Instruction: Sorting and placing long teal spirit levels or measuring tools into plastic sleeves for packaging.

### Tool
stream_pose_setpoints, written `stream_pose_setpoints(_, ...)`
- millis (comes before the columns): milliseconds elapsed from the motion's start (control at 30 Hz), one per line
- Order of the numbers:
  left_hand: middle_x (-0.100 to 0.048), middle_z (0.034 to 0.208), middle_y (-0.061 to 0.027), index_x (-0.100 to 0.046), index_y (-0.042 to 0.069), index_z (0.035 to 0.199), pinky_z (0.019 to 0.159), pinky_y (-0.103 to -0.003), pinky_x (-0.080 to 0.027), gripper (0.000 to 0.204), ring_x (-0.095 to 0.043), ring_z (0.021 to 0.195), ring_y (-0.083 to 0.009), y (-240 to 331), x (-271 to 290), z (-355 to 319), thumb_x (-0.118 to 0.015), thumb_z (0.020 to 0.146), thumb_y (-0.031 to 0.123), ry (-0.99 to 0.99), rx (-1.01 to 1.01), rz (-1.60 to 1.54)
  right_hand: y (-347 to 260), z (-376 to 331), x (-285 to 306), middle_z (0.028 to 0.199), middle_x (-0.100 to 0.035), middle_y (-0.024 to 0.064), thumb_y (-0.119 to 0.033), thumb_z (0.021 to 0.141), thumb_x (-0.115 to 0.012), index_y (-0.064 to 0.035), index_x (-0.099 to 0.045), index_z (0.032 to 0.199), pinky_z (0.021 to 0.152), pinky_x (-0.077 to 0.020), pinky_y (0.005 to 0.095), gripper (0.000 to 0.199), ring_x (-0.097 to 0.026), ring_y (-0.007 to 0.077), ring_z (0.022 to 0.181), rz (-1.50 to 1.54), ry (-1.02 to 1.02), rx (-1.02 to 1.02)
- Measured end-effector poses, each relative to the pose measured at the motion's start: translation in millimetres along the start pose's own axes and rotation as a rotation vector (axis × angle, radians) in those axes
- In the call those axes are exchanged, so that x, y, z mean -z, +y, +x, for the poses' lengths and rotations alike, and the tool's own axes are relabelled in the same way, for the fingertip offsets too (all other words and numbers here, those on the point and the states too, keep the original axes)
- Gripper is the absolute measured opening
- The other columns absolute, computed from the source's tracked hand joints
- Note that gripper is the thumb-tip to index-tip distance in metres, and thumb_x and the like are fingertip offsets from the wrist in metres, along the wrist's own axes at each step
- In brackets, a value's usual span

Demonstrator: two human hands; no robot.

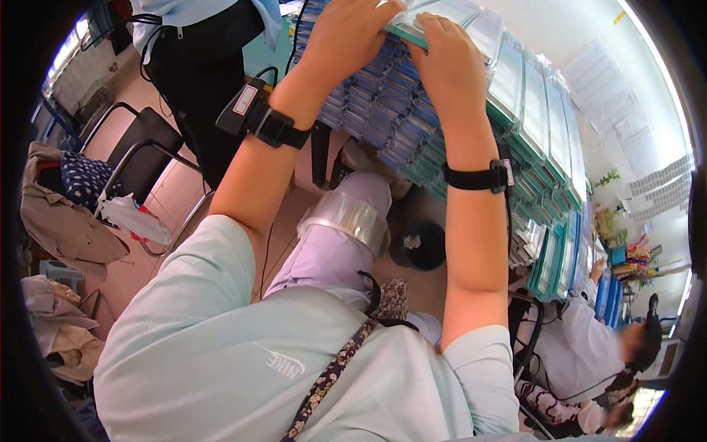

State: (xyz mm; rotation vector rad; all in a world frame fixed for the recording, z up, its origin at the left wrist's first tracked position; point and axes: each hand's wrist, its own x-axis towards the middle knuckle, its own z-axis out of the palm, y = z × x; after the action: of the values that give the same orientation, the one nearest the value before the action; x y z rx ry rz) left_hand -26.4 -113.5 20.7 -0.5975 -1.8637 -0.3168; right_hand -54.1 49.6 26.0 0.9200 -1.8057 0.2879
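Both my arms stretch out to the top of a tall stack of flat, clear-wrapped packs. My left hand [350,33] has its fingers bent at the near left corner of a flat pack with a green edge [411,33]. My right hand [451,62] grips that pack's near edge, thumb below and fingers over the top. The far side of the pack runs out of the picture. Beneath it, blue-edged packs [375,103] are piled in several columns, with green-edged packs [526,140] to the right.
A clear plastic band [345,221] circles my leg. Below the stack stands a dark bin [420,247]. At left, a person in dark trousers [202,96] stands near a black chair [147,132] and piled clothes [66,206]. Another person in white [563,339] sits at lower right.
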Motion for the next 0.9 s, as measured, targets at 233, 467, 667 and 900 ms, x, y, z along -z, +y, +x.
stream_pose_setpoints(233, -0.057, 0.113, -0.0135, -0.055, 0.005, 0.114, 0.094, -0.048, -0.037, 0.044, -0.052, 0.108, -0.0322, 5, -5, -4, -0.061, 0.07, 0.006, -0.064, -0.008, 0.09, 1, -13, 18, 0.117, -0.061, 0.0107, -0.028, 0.079, -0.071, -0.0039, -0.057, 0.117, 0.101, -0.0403, 0.0453, 0.047, -0.053, 0.0287, 0.117, -0.012, -0.038, -0.013)
stream_pose_setpoints(467, -0.06, 0.109, -0.0116, -0.049, 0.005, 0.115, 0.093, -0.041, -0.04, 0.04, -0.057, 0.107, -0.0236, 36, 3, -12, -0.065, 0.078, 0.009, 0.121, -0.14, 0.344, 20, -66, 114, 0.134, -0.051, 0.004, -0.047, 0.078, -0.07, -0.0153, -0.051, 0.13, 0.11, -0.0194, 0.0529, 0.064, -0.043, 0.0243, 0.128, -0.22, -0.16, -0.277)
stream_pose_setpoints(667, -0.057, 0.121, -0.002, -0.059, 0.016, 0.112, 0.096, -0.042, -0.031, 0.038, -0.052, 0.114, -0.024, 88, -11, -38, -0.069, 0.075, 0.015, 0.075, -0.132, -0.193, 52, -108, 155, 0.141, -0.047, -0.0012, -0.05, 0.073, -0.073, -0.0192, -0.049, 0.133, 0.11, -0.0192, 0.0531, 0.072, -0.04, 0.0234, 0.132, -0.466, -0.36, -0.356)
stream_pose_setpoints(900, -0.059, 0.107, -0.0011, -0.06, 0.014, 0.102, 0.091, -0.039, -0.036, 0.029, -0.054, 0.102, -0.0218, 156, -28, -50, -0.07, 0.076, 0.012, -0.057, -0.097, -0.556, 54, -108, 141, 0.124, -0.06, 0.0015, -0.023, 0.075, -0.074, -0.0151, -0.056, 0.123, 0.11, -0.0227, 0.0485, 0.052, -0.049, 0.0221, 0.123, -0.405, -0.362, -0.299)
